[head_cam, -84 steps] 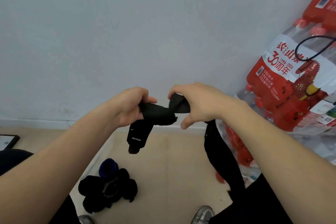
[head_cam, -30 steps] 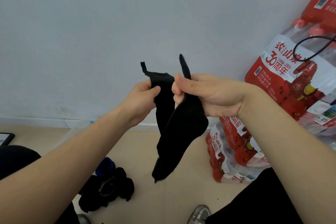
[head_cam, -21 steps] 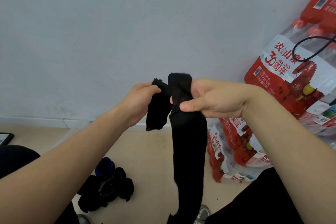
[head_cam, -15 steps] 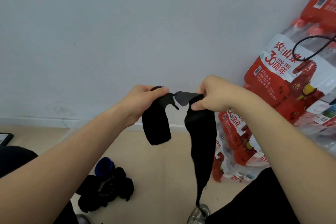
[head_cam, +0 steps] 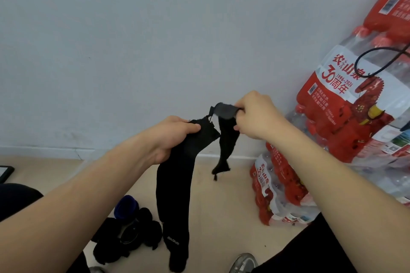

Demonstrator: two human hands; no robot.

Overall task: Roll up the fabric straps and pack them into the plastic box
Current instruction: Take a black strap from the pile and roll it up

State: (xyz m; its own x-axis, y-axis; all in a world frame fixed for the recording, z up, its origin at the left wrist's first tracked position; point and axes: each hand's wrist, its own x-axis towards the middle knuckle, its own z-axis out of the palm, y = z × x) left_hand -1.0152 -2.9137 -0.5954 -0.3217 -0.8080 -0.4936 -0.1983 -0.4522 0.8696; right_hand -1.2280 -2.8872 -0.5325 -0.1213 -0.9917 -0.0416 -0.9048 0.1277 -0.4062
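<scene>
I hold one black fabric strap (head_cam: pixel 174 195) up in front of the wall with both hands. My left hand (head_cam: pixel 172 137) pinches it near the top, and a long part with small white lettering hangs from there toward the floor. My right hand (head_cam: pixel 255 115) grips the other end a little higher, where a short tail dangles below its fingers. On the floor at lower left lies a heap of rolled black straps (head_cam: pixel 126 237) with a dark blue roll (head_cam: pixel 126 206) at its back. I cannot make out the plastic box.
Shrink-wrapped packs of water bottles with red labels (head_cam: pixel 346 117) are stacked against the wall on the right, a smaller pack (head_cam: pixel 277 195) on the floor in front. A shoe tip (head_cam: pixel 243 261) shows at the bottom. A dark flat device (head_cam: pixel 5 173) lies at the left edge.
The long hanging part has shifted from under my right hand to under my left hand. My right hand now holds only a short tail and sits higher.
</scene>
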